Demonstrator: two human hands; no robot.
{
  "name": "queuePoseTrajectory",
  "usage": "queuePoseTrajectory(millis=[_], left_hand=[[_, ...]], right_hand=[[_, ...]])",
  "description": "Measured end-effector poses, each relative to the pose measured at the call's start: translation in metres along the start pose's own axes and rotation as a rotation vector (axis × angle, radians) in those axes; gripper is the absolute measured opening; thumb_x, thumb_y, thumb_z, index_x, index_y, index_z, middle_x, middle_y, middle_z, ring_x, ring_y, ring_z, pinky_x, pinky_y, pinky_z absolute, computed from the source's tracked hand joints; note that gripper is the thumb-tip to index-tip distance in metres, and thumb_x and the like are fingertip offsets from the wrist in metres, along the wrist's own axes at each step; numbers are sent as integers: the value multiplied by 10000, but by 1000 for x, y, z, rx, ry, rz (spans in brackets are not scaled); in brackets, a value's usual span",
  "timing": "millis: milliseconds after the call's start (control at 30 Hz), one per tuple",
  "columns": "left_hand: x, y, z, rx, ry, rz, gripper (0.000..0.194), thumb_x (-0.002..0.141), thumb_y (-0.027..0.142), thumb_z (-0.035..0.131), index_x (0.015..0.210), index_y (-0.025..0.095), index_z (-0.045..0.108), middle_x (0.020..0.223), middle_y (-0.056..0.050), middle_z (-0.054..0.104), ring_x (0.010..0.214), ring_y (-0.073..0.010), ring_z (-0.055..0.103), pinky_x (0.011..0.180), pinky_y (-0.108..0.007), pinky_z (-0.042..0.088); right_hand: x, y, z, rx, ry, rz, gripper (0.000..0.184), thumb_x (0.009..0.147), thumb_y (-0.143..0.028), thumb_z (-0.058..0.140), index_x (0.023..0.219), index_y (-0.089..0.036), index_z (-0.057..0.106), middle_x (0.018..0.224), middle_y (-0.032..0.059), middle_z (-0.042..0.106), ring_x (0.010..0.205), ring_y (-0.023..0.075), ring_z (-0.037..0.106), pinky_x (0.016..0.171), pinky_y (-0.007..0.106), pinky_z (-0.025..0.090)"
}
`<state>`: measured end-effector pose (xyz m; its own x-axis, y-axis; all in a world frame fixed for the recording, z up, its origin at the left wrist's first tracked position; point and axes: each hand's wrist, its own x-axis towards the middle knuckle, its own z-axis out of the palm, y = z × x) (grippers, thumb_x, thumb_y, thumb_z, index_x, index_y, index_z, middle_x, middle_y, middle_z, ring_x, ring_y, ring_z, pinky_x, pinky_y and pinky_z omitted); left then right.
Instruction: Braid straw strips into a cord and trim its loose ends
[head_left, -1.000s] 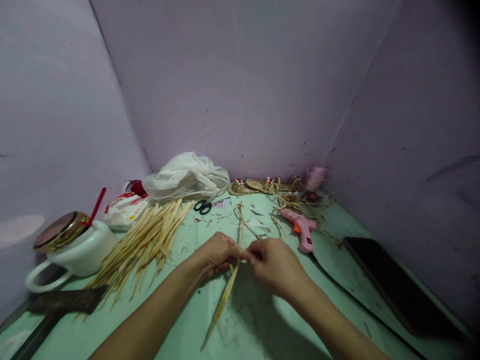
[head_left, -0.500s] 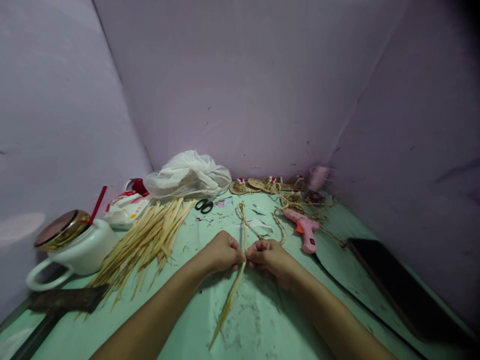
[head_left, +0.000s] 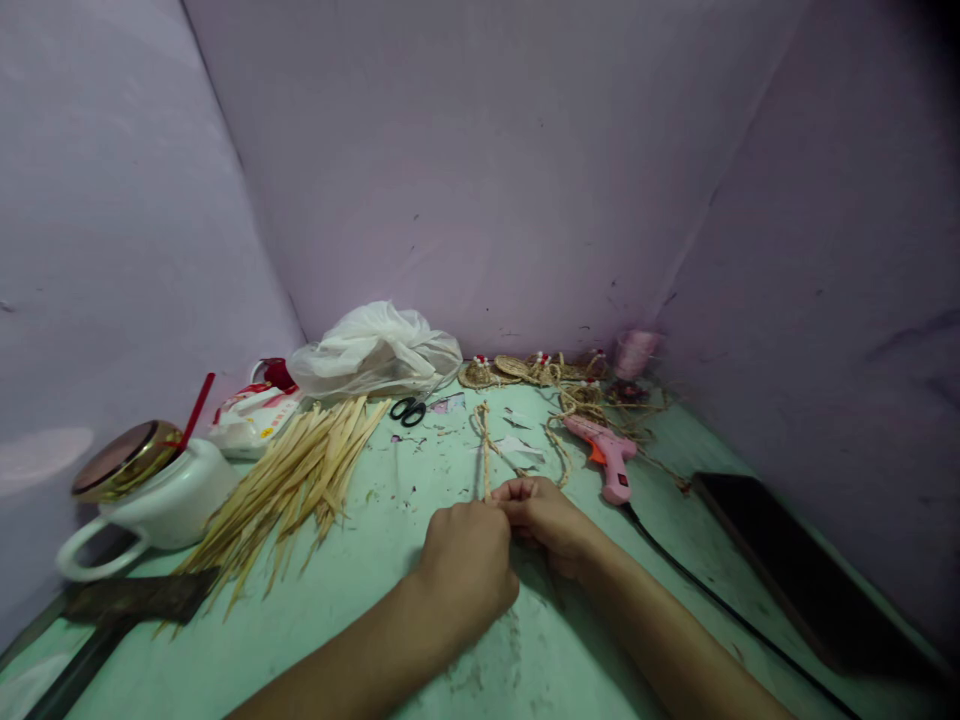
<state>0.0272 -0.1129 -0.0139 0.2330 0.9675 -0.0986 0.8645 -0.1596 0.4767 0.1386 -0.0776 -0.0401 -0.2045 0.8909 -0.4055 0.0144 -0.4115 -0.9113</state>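
Note:
A thin twisted straw cord (head_left: 486, 462) runs away from my hands over the green tabletop, with a looped, knotted far end. My right hand (head_left: 546, 520) pinches its near end between thumb and fingertips. Pressed right up against it, my left hand (head_left: 471, 558) is closed in a fist with its back towards me, around the loose straw tail. That tail and the left fingertips are hidden behind the fist. Beside my right hand, another length of straw cord (head_left: 559, 455) curves on the table.
Left of my hands lie a bundle of dry straw strips (head_left: 300, 490), a white pot (head_left: 176, 500) and a dark-headed hammer (head_left: 135, 598). Scissors (head_left: 409, 411) and a plastic bag (head_left: 379, 350) sit farther back. Rightward are a pink glue gun (head_left: 613, 460), its cable and a black phone-like slab (head_left: 795, 570).
My left hand has moved nearer and turned over into a fist, covering the straw tail that showed below before. My right hand keeps its pinch in nearly the same place.

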Motion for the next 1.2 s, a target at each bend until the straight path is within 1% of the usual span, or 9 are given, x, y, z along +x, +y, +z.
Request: queuePoseTrajectory(millis=[67, 133, 233, 333, 433, 567, 800, 967, 1200], left_hand=[[4, -4, -8, -94, -43, -18, 7, 572, 140, 586, 571, 142, 592, 563, -59, 539, 667, -211, 548, 607, -263, 363], [12, -10, -19, -275, -104, -79, 77, 567, 160, 596, 507, 143, 552, 473, -15, 469, 576, -168, 518, 536, -239, 341], [25, -19, -30, -518, -183, -199, 76, 633, 190, 531, 602, 135, 572, 451, 18, 455, 427, -105, 449, 430, -213, 304], [35, -25, -29, -661, -342, -245, 145, 670, 227, 499, 696, 115, 587, 550, -17, 558, 387, -94, 465, 378, -208, 330], [37, -28, -21, -779, -447, -282, 121, 644, 226, 534, 619, 110, 555, 553, -25, 568, 398, -88, 489, 375, -201, 369], [37, -28, -13, -751, -363, -324, 143, 603, 153, 511, 469, 132, 466, 370, 19, 456, 288, -81, 400, 302, -189, 287], [37, -25, -8, -673, -245, -304, 148, 512, 49, 451, 398, 142, 436, 257, 58, 327, 203, -47, 227, 280, -191, 135], [34, -24, -7, -696, -247, -305, 159, 521, 82, 452, 379, 147, 421, 262, 43, 339, 212, -55, 248, 284, -195, 136], [38, -31, -8, -784, -311, -374, 118, 496, 133, 438, 378, 142, 441, 301, 17, 394, 241, -62, 296, 273, -185, 173]], right_hand=[[-2, -2, -2, 8, -21, -12, 134, 486, -169, 627, 591, -135, 552, 431, -65, 468, 361, 30, 332, 369, 183, 169], [-4, -5, -4, 15, -41, -21, 167, 480, -175, 649, 608, -137, 549, 439, -63, 484, 366, 31, 344, 379, 184, 188], [-6, -8, -6, 11, -60, -34, 202, 492, -211, 674, 629, -135, 548, 478, -36, 540, 370, 32, 359, 384, 186, 197], [-6, -8, -7, -18, -78, -50, 241, 507, -245, 695, 658, -130, 546, 525, 1, 589, 403, 49, 423, 388, 182, 205], [-2, -4, -7, -73, -73, -74, 264, 513, -246, 700, 688, -132, 539, 525, -3, 585, 431, 62, 457, 398, 175, 232], [5, 4, -7, -208, -34, -127, 188, 528, -179, 661, 642, -146, 516, 495, -35, 544, 433, 63, 445, 435, 182, 302], [-1, 2, -4, -594, 132, -229, 12, 555, -161, 604, 549, -157, 596, 458, -23, 537, 445, 95, 441, 438, 207, 284], [-23, -14, 7, -912, 249, -266, 114, 566, -122, 555, 563, -169, 658, 539, 56, 633, 515, 150, 514, 468, 240, 273], [-42, -22, 31, -1260, 271, -256, 224, 675, -192, 483, 690, -171, 705, 704, 136, 697, 618, 216, 613, 476, 273, 253]])
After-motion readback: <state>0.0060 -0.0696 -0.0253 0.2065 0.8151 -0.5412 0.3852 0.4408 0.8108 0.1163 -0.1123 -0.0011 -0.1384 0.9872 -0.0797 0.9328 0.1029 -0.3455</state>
